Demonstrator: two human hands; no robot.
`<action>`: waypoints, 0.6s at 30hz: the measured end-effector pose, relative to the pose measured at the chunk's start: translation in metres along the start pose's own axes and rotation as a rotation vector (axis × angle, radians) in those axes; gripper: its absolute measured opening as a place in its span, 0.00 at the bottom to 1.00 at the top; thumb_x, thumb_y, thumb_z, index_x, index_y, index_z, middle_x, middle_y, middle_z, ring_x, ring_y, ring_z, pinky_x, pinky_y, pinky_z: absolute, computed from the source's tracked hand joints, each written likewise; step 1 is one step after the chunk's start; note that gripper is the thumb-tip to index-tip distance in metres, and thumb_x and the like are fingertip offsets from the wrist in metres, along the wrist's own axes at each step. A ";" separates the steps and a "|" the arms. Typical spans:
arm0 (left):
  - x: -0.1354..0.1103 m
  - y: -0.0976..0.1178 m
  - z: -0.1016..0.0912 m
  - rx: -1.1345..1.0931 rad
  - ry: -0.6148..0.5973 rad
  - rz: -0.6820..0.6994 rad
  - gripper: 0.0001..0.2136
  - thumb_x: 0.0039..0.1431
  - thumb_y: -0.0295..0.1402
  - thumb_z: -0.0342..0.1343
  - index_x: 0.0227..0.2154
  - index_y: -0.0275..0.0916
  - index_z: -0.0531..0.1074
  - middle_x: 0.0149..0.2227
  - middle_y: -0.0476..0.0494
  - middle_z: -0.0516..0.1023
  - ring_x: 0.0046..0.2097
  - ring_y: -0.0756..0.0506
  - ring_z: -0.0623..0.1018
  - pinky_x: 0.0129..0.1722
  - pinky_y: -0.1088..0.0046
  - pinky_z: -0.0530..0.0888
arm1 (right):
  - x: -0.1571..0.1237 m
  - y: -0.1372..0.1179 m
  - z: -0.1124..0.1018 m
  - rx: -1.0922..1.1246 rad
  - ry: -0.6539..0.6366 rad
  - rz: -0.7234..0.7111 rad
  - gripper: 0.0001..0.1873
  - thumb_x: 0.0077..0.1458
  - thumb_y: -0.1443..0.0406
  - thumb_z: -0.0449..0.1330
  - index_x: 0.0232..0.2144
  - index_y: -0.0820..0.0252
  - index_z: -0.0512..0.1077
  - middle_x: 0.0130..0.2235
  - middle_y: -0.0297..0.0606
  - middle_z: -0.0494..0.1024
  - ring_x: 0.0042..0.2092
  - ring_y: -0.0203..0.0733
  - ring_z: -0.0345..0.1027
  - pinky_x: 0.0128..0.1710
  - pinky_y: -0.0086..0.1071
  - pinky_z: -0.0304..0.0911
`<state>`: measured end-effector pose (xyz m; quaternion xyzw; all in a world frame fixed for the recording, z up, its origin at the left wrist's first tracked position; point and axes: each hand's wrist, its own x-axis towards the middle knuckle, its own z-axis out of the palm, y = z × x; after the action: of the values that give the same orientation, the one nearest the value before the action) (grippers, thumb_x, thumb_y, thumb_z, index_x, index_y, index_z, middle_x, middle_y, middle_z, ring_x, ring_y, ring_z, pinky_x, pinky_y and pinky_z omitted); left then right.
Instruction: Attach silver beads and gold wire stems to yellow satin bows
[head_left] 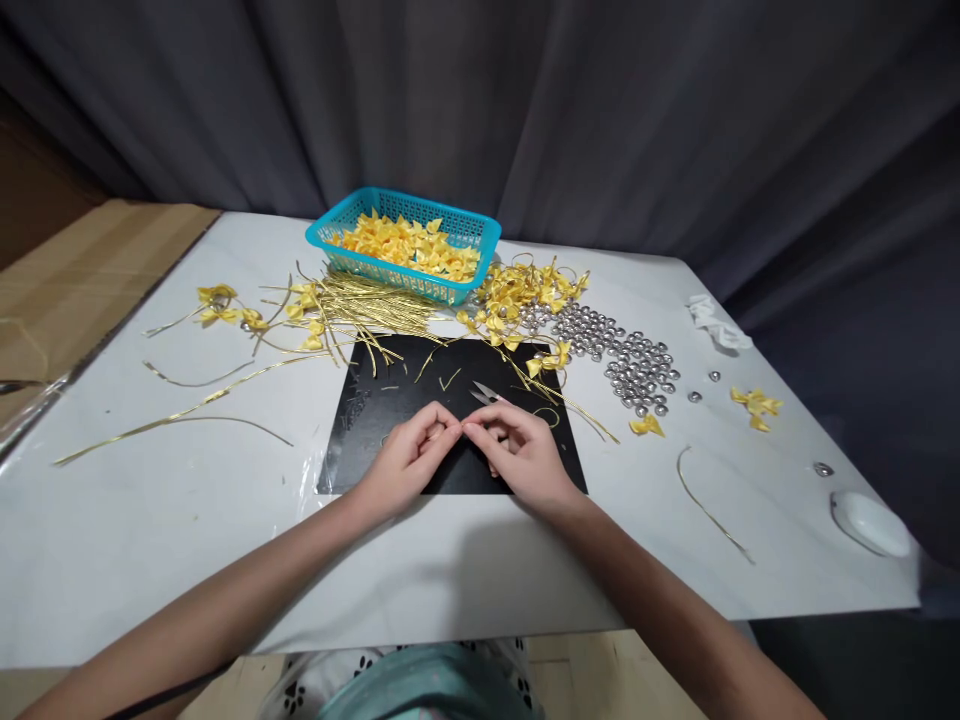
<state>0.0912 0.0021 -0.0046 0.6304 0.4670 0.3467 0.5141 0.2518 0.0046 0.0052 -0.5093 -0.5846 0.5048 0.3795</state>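
Both my hands rest on a black mat in the middle of a white table. My left hand is closed in a pinch, its fingertips meeting those of my right hand. My right hand is also closed and holds small metal snips, whose blades point up and left. What the fingertips pinch between them is too small to make out. Short gold wire scraps lie on the mat just beyond my hands.
A teal basket of yellow ribbon bows stands at the back. Gold wires and loose bows spread in front of it. Silver bell-like pieces lie at the right, a white oval object near the right edge, cardboard at the left.
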 end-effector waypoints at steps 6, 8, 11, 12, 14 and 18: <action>0.000 0.004 -0.001 0.080 -0.019 0.026 0.12 0.61 0.40 0.47 0.31 0.37 0.68 0.19 0.57 0.55 0.23 0.52 0.58 0.24 0.76 0.55 | -0.001 0.002 0.003 0.136 -0.001 0.057 0.15 0.49 0.55 0.60 0.30 0.63 0.70 0.16 0.26 0.63 0.15 0.26 0.53 0.16 0.22 0.51; 0.001 0.006 -0.002 0.104 -0.024 0.021 0.12 0.61 0.40 0.47 0.32 0.37 0.70 0.19 0.56 0.57 0.23 0.52 0.58 0.24 0.76 0.55 | -0.001 0.002 0.002 0.145 0.037 0.039 0.15 0.49 0.55 0.60 0.29 0.62 0.69 0.15 0.25 0.62 0.15 0.25 0.53 0.15 0.21 0.50; 0.003 0.008 -0.008 0.154 -0.030 0.037 0.13 0.61 0.40 0.47 0.33 0.37 0.72 0.24 0.51 0.70 0.25 0.51 0.65 0.26 0.76 0.59 | 0.005 0.003 -0.010 0.157 0.226 0.026 0.17 0.47 0.53 0.61 0.29 0.62 0.68 0.16 0.25 0.62 0.15 0.26 0.53 0.15 0.21 0.51; 0.005 0.008 -0.011 0.182 -0.038 0.046 0.14 0.61 0.40 0.46 0.33 0.37 0.73 0.27 0.49 0.73 0.27 0.50 0.68 0.27 0.76 0.61 | 0.009 0.004 -0.016 0.150 0.315 0.022 0.17 0.47 0.53 0.62 0.30 0.62 0.68 0.15 0.25 0.62 0.15 0.26 0.53 0.15 0.22 0.51; 0.008 0.009 -0.019 0.270 -0.069 0.052 0.14 0.61 0.40 0.45 0.33 0.38 0.74 0.30 0.47 0.77 0.30 0.48 0.71 0.30 0.75 0.63 | 0.017 0.008 -0.033 0.125 0.467 0.000 0.18 0.47 0.52 0.61 0.31 0.62 0.68 0.15 0.24 0.60 0.16 0.27 0.52 0.16 0.22 0.52; 0.014 0.014 -0.035 0.412 -0.167 0.005 0.16 0.62 0.42 0.44 0.31 0.40 0.74 0.29 0.48 0.78 0.31 0.47 0.75 0.31 0.74 0.64 | 0.030 0.016 -0.065 0.029 0.666 -0.062 0.20 0.47 0.51 0.60 0.31 0.63 0.67 0.16 0.25 0.60 0.16 0.27 0.50 0.14 0.23 0.48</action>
<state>0.0669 0.0260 0.0160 0.7499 0.4822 0.1920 0.4102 0.3113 0.0470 0.0001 -0.6229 -0.4365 0.3072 0.5719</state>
